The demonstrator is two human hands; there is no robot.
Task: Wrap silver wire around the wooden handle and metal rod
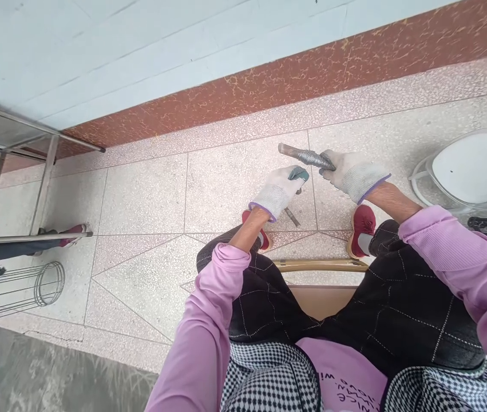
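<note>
Checked apron (pixel 269 383) lying closest, over lap, pink sleeves reaching forward. Right hand (pixel 352 171), gloved, fingers clamping around wire-wrapped metal rod (pixel 305 155), holding it out over tiled floor (pixel 149 194), rod end poking leftward past fingers. Left hand (pixel 281 187), gloved, fingers curling together just under rod; cannot tell whether gripping anything. Thin metal piece (pixel 292 216) lying on floor below left hand, between red shoes. White stool (pixel 475 169) standing at right, metal frame (pixel 15 171) at left.
</note>
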